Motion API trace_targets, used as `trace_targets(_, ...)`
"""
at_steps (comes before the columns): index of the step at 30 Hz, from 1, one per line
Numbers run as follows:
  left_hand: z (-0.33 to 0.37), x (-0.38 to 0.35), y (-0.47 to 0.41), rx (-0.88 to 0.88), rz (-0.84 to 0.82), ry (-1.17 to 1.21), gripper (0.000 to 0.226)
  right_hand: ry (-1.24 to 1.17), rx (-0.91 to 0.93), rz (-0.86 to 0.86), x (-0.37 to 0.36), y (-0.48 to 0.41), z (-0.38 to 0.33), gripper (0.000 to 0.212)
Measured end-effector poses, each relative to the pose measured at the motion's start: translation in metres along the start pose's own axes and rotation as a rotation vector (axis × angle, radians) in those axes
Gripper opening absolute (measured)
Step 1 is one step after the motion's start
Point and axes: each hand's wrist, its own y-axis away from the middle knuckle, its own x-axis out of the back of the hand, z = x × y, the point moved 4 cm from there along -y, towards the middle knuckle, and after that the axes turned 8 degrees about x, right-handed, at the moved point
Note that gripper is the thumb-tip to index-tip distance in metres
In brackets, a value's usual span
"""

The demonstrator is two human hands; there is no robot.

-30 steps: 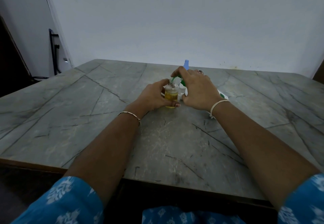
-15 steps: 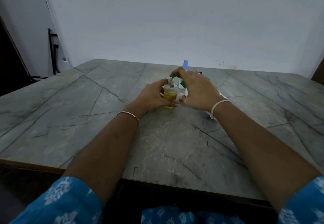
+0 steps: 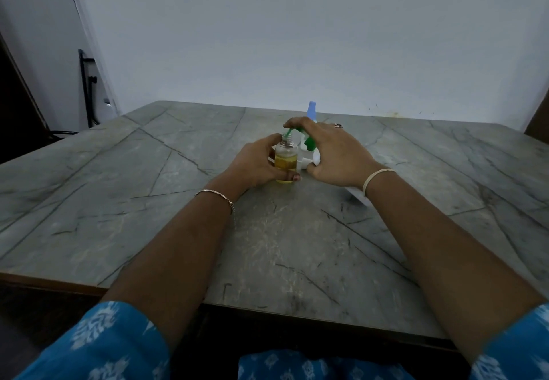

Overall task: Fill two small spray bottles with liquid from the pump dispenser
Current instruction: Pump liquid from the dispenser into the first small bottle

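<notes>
One small spray bottle (image 3: pixel 285 161), roughly half full of yellow liquid, stands on the counter (image 3: pixel 178 231) toward its far edge, the left hand (image 3: pixel 255 165) gripping it while the right hand (image 3: pixel 335 153) clasps the pump dispenser (image 3: pixel 310 142); a second fill apparently awaits.

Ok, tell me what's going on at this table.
A person is filling a small clear bottle from a pump dispenser. The left hand grips the uncapped bottle, which stands on the grey table, partly filled with yellow liquid. The right hand holds the dispenser, a finger on its green pump, with the nozzle at the bottle's neck. A blue-capped bottle stands behind that hand.
</notes>
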Motion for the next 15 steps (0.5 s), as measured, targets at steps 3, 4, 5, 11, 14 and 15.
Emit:
trace_targets(3, 0.002, 0.001, 0.002, -0.017, 0.006, 0.006, 0.097, -0.053, 0.030, 0.012, 0.003, 0.002, -0.001, 0.081)
trace_targets(4, 0.002, 0.001, 0.002, -0.026, 0.006, 0.005, 0.093, -0.067, 0.038, 0.018, 0.005, 0.003, 0.000, 0.081)
trace_targets(5, 0.003, 0.001, 0.003, -0.036, 0.004, 0.009, 0.091, -0.064, 0.047, 0.020, 0.006, 0.004, 0.001, 0.081)
trace_targets(11, 0.004, 0.002, 0.005, -0.052, 0.014, 0.027, 0.085, -0.092, 0.082, 0.024, 0.015, 0.008, 0.002, 0.077)
trace_targets(14, 0.007, 0.003, 0.007, -0.062, 0.026, 0.021, 0.075, -0.143, 0.102, -0.005, 0.013, 0.008, 0.000, 0.085)
trace_targets(15, 0.007, 0.003, 0.007, -0.065, 0.024, 0.033, 0.072, -0.132, 0.102, -0.010, 0.011, 0.007, 0.000, 0.089)
